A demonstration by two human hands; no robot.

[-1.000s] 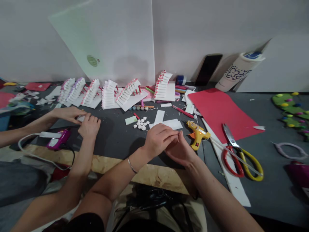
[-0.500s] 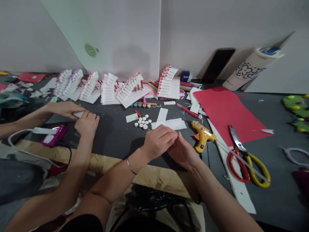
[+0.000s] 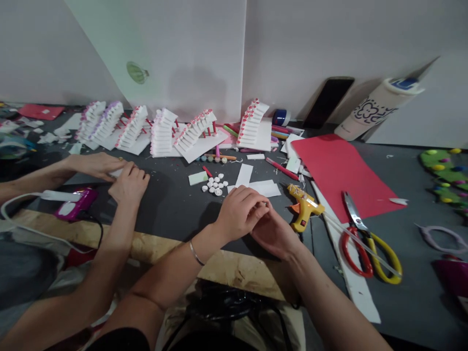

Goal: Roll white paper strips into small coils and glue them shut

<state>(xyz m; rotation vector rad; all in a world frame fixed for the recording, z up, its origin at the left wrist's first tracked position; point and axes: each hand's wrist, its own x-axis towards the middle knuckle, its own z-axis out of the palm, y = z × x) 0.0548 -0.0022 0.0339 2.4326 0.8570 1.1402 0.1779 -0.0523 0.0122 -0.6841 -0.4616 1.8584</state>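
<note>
My left hand (image 3: 242,209) and my right hand (image 3: 275,233) meet above the table's front part, fingers curled together at the tips. Whatever lies between them is hidden by the fingers. Just beyond sit several small white coils (image 3: 215,184) in a cluster, beside a pale green card (image 3: 198,178). White paper strips (image 3: 244,174) lie crossed behind my left hand. To the right of my hands a yellow hot glue gun (image 3: 305,207) rests on its side.
Scissors (image 3: 356,219) lie by red paper (image 3: 347,170). White stepped models (image 3: 252,126) line the back, near a tumbler (image 3: 376,109) and a phone (image 3: 329,101). At left, a co-worker's hands (image 3: 128,184) hold something white above a purple device (image 3: 77,204).
The fingers of my left hand have shifted a little, with the thumb now showing more against my right fingertips. The view has moved slightly; the table things look unmoved.
</note>
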